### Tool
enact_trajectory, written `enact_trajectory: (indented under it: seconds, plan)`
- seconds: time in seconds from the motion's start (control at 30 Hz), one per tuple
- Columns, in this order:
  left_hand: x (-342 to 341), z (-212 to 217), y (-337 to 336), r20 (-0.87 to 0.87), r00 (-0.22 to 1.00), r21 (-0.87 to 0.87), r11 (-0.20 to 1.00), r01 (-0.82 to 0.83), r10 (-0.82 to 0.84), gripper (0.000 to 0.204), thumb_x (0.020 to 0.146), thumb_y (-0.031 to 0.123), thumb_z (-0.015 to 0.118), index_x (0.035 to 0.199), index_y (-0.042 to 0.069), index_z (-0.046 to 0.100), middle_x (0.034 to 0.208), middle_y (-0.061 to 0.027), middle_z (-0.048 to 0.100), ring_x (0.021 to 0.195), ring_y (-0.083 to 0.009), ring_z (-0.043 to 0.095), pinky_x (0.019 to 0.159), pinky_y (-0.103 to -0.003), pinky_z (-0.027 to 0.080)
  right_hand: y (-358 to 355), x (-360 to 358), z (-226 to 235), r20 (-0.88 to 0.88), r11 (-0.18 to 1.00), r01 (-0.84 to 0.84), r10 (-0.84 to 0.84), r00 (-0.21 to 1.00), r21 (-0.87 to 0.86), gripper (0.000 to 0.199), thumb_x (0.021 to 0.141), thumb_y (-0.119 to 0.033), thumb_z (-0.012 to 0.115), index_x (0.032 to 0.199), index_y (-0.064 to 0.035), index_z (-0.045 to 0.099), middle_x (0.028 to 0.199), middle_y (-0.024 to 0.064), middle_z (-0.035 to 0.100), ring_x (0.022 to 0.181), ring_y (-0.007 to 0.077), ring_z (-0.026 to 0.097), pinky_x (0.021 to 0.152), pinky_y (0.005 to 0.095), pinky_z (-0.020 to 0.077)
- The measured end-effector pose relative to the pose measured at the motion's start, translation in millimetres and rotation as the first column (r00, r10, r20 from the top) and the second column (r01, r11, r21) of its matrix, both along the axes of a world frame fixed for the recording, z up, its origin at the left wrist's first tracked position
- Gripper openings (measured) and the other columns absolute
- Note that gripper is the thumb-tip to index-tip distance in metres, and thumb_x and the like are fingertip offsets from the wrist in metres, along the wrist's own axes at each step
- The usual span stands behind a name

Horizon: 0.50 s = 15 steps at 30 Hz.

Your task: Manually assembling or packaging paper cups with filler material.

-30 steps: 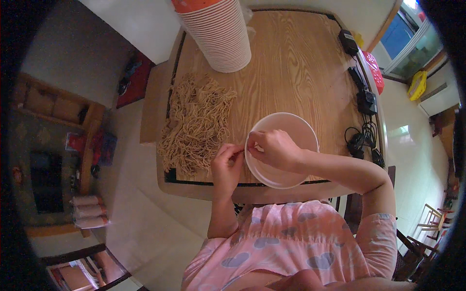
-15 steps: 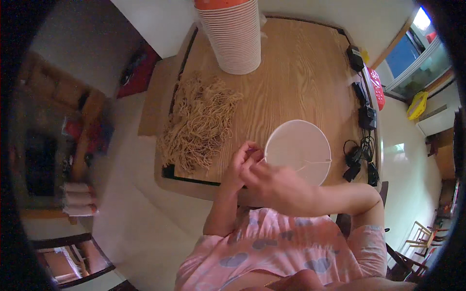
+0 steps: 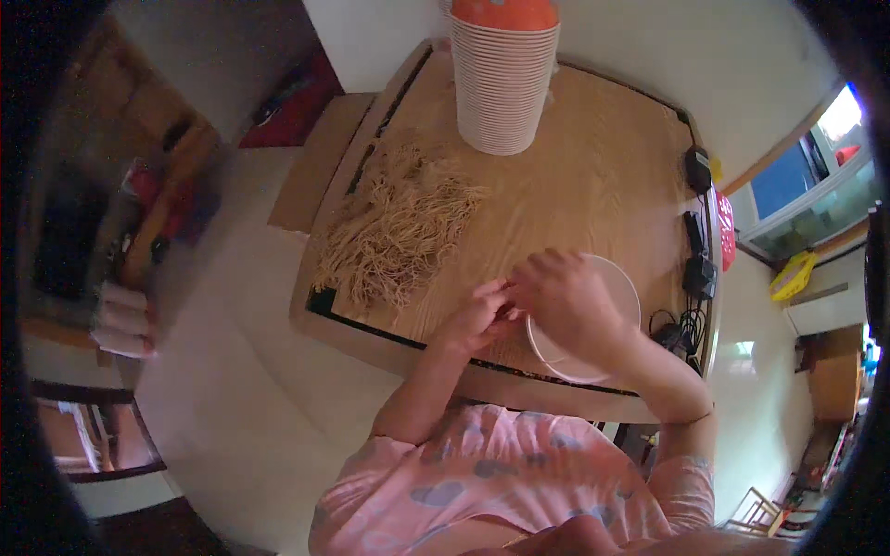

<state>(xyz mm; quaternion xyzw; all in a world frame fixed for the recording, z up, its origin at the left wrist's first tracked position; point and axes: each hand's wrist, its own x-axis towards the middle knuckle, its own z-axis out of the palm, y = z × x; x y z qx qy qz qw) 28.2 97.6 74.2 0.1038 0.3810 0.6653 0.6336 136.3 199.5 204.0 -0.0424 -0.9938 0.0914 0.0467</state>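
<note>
A white bucket was set near the front edge of the bench, with its mouth facing up and partly covered by the right hand. Half a second earlier, that hand had been held in front of the bucket and most of the mouth had been left uncovered; now it had been brought up across the opening. The left hand was kept just beside the left of the bucket, its fingers curled toward those of the right. The right fingers were bent and blurred by motion, and it could not be told whether anything was pinched by either hand. A thin pale strand was faintly seen inside the near part of the bucket. From this change it was judged that the work at the left of the rim was still in hand, with neither hand yet freed from it. To the left of the bucket and well apart from it, a heap of tan cords was left untouched; beyond the bucket stood a stack of white buckets topped with orange, and to its right lay black cables.
</note>
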Motion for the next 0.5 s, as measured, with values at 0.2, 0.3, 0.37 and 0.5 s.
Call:
enact_trajectory:
  seconds: [0.2, 0.3, 0.37, 0.5]
  plan:
    - [16, 22, 19, -0.051, 0.993, -0.166, 0.979, -0.118, 0.111, 0.020, 0.087, 0.024, 0.054, 0.097, 0.007, 0.052, 0.074, 0.0017, 0.051, 0.064, -0.0058, 0.050, 0.054, -0.018, 0.041, 40, 9, -27, 0.115, 0.955, 0.205, -0.184, 0.976, -0.215, 0.021, 0.078, -0.023, 0.061, 0.083, -0.0026, 0.060, 0.083, 0.0143, 0.061, 0.084, 0.0303, 0.057, 0.074, 0.0387, 0.0443]
    - [13, 12, 27, -0.111, 0.987, -0.043, 0.992, -0.120, 0.115, 0.019, 0.086, 0.024, 0.055, 0.095, 0.007, 0.051, 0.074, 0.0011, 0.051, 0.065, -0.0071, 0.050, 0.056, -0.021, 0.043, 42, 11, -27, 0.143, 0.918, 0.222, -0.184, 0.972, -0.329, 0.023, 0.081, -0.026, 0.059, 0.084, -0.0035, 0.063, 0.085, 0.0141, 0.062, 0.082, 0.0310, 0.059, 0.073, 0.0385, 0.0456]
    - [12, 22, 33, -0.276, 0.955, -0.062, 0.990, -0.129, 0.107, 0.018, 0.087, 0.022, 0.054, 0.094, 0.006, 0.051, 0.075, -0.0002, 0.051, 0.068, -0.0078, 0.051, 0.060, -0.022, 0.044, 47, 12, -30, 0.196, 0.866, 0.264, -0.197, 0.961, -0.424, 0.024, 0.082, -0.027, 0.058, 0.086, -0.0048, 0.065, 0.088, 0.0136, 0.063, 0.082, 0.0311, 0.060, 0.072, 0.0387, 0.0462]
    - [16, 19, 48, -0.340, 0.934, 0.028, 0.994, -0.106, 0.109, 0.018, 0.087, 0.021, 0.052, 0.094, 0.004, 0.050, 0.077, -0.0011, 0.052, 0.071, -0.0070, 0.050, 0.061, -0.021, 0.042, 53, 20, -35, 0.238, 0.749, 0.356, -0.267, 0.934, -0.558, 0.023, 0.081, -0.025, 0.060, 0.087, -0.0035, 0.065, 0.082, 0.0115, 0.064, 0.076, 0.0235, 0.061, 0.068, 0.0340, 0.0468]
